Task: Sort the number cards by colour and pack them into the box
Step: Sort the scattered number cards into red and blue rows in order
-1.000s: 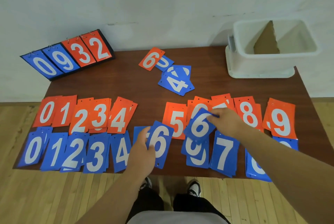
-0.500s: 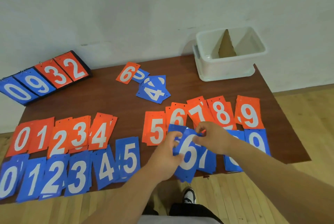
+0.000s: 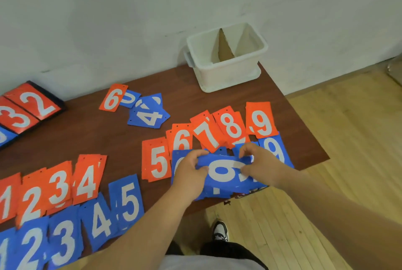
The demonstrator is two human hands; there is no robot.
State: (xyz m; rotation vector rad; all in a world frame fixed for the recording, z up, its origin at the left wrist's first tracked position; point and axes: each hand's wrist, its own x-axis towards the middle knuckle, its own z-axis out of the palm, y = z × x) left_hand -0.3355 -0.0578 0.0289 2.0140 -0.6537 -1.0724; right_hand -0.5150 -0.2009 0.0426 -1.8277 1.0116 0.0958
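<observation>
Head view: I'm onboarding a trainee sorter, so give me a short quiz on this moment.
1. True or false: the left grip and right grip hold one blue stack together.
2. What shows inside the white box? A number cards; B cardboard divider; C a lid.
3. Fill in: the stray orange card on the far side of the table shows the number __.
Key: 1 true; 2 B; 3 6.

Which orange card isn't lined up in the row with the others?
The orange 6 at the back of the table, beside the loose blue cards; a second orange 6 lies in the row.
</observation>
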